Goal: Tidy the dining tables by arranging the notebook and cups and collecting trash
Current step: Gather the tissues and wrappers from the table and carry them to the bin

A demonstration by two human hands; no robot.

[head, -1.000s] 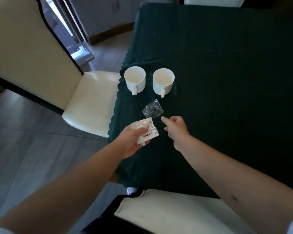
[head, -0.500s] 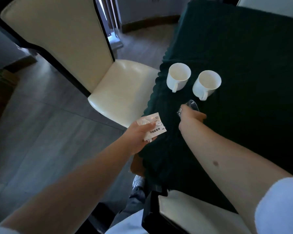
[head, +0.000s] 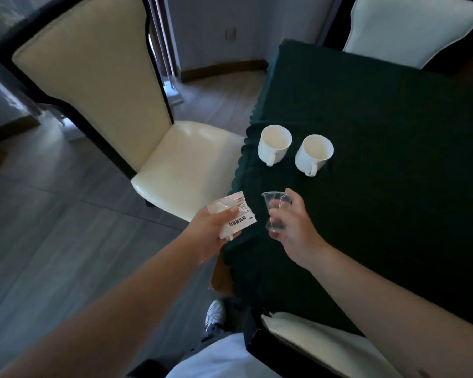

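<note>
Two white mugs (head: 274, 147) (head: 313, 154) stand side by side near the left edge of the table, which is covered by a dark green cloth (head: 393, 170), handles toward me. My left hand (head: 208, 236) holds a white printed wrapper (head: 234, 218) just off the table's corner. My right hand (head: 295, 227) grips a small clear plastic cup (head: 275, 207), lifted above the cloth in front of the mugs. No notebook is in view.
A cream chair (head: 180, 165) with a tall dark-framed back stands left of the table. Another cream chair back (head: 311, 342) is right below me, and a third (head: 404, 25) is at the far side. Grey floor lies to the left.
My right hand has closed on the clear plastic cup and lifted it off the cloth. The left hand keeps the wrapper. My view has swung left and pulled back.
</note>
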